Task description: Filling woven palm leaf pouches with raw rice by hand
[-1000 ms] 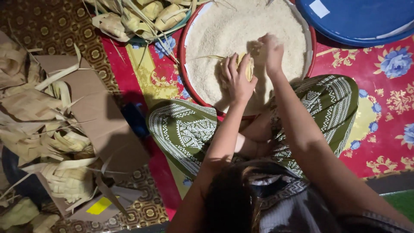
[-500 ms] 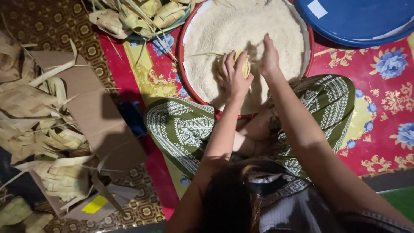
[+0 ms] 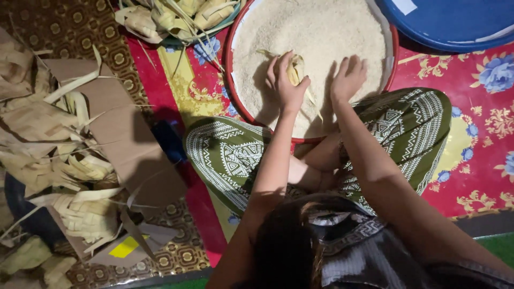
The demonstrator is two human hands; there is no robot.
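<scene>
Floor: a red flowered mat point(image 3: 482, 160) covers it, and the person sits cross-legged on it in green patterned trousers point(image 3: 225, 155).
Basin: a round red-rimmed basin point(image 3: 233, 80) of white rice point(image 3: 321, 27) stands at the mat's far edge, touching the knees.
Left hand: the left hand point(image 3: 286, 85) is curled around a small woven leaf pouch point(image 3: 296, 69), fingers closed on it, held low over the rice near the basin's near rim.
Right hand: the right hand point(image 3: 348, 77) lies just beside the pouch, to its right, fingers loosely spread and palm down on the rice; it grips nothing.
Key relation: the pouch's long axis runs away from the person, its loose strips trailing back toward the near rim; the left hand has it, the right is the nearer free hand.
Around: more woven pouches point(image 3: 176, 16) sit in a dish by the basin's far left; cardboard point(image 3: 118, 123) and loose leaf strips point(image 3: 48, 160) lie off the mat's left edge; a blue lid point(image 3: 455, 24) lies at the far right corner.
</scene>
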